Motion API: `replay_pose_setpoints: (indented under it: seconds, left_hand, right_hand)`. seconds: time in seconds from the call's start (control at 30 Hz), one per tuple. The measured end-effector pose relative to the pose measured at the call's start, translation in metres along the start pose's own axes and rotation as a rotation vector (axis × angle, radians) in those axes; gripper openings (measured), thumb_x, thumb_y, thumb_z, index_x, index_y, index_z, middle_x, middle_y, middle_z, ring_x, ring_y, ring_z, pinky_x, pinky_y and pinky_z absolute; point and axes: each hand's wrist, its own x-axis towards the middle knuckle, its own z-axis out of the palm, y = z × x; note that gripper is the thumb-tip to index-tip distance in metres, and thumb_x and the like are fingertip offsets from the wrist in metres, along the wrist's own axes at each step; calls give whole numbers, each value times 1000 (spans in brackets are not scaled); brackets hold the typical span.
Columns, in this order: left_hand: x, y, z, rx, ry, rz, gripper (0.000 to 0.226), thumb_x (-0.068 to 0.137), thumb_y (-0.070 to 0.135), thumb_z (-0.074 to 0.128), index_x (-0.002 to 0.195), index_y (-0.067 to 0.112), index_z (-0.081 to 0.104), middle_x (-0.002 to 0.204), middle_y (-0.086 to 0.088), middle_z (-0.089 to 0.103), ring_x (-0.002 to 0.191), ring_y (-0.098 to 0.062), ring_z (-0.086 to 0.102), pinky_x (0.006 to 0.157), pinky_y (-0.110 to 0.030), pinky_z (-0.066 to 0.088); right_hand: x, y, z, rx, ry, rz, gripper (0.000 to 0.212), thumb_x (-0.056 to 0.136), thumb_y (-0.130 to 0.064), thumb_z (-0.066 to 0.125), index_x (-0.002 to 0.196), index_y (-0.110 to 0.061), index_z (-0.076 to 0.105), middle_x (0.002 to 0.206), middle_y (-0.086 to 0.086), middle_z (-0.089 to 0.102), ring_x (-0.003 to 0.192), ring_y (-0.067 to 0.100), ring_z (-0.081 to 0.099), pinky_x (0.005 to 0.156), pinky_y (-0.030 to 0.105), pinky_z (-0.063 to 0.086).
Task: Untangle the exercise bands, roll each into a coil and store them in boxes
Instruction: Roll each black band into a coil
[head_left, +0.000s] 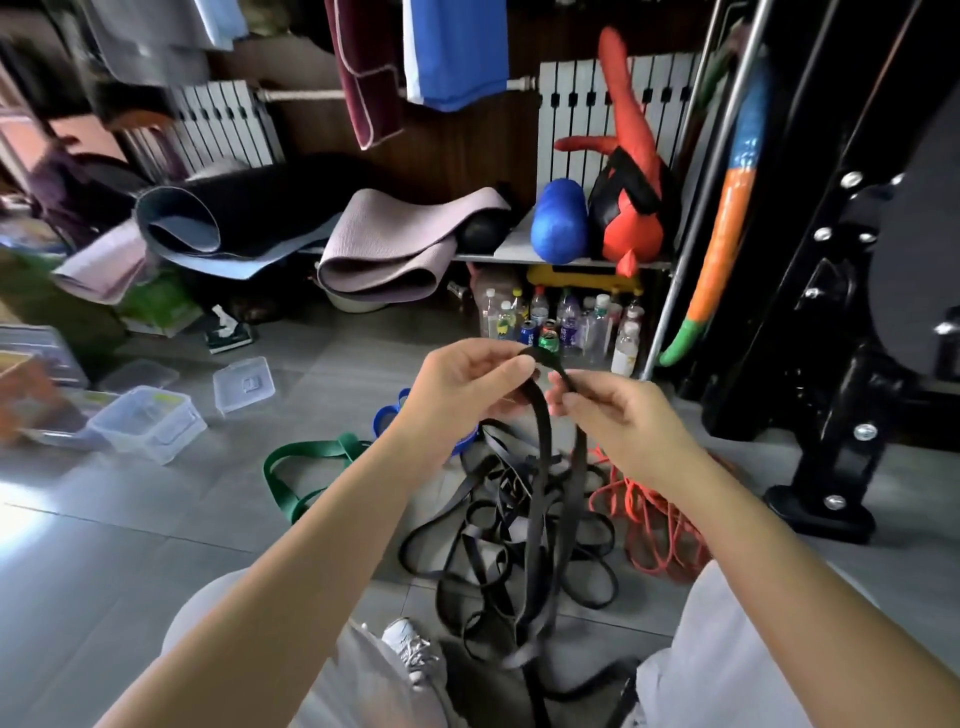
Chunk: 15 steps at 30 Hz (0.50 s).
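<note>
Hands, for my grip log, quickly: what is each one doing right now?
Left hand: pinching the top of the black band.
Right hand: pinching the same band, just beside the left.

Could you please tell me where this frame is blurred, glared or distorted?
Head view: motion blur smears the upper left corner; glare washes out the grey tiled floor at the left edge; wide-angle distortion bows the frame's sides; the left hand, right hand and black rubber band look sharp.
</note>
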Motion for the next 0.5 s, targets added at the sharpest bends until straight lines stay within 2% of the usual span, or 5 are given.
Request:
replay_pose_setpoints:
  seconds: [0.13,0.3,0.37,0.43,0.5]
  left_hand:
    - [-3,1,6,-135,-28,-11,40,74,20,67,104,-5,64,88,-17,69,80,-27,65,76,-33,58]
    - [-11,-19,-10,-64,-11,-71,28,88,6,59,116,8,60,81,-7,72,70,-17,68,67,-24,55]
    - [-15,-27,-13,249,-72,-64,29,91,5,57,118,15,61,76,7,71,69,-6,66,64,-17,53]
    - [-16,-31,-12,770,-139,20,29,91,8,55,114,23,65,76,18,62,70,2,62,58,-6,43]
    - [-18,-31,-6,1144,-197,110,29,88,12,58,113,23,65,89,12,50,84,-7,58,66,-8,35]
  right_hand:
    - [-3,4,18,40,1,30,30,80,-6,70,86,-34,65,78,-22,71,76,-5,66,70,9,50]
    - [-7,7,8,-111,98,58,30,76,-17,76,82,-44,64,80,-18,72,77,1,67,71,13,52]
    - [-10,8,4,-197,89,72,25,76,-20,76,85,-42,68,81,-16,72,76,4,67,71,16,52]
    - [-12,11,5,-401,18,53,15,80,-24,73,93,-32,72,83,-9,72,75,10,65,69,25,50]
    - [-13,12,6,-599,-112,8,15,85,-27,68,100,-25,71,85,-7,67,76,14,60,66,29,46]
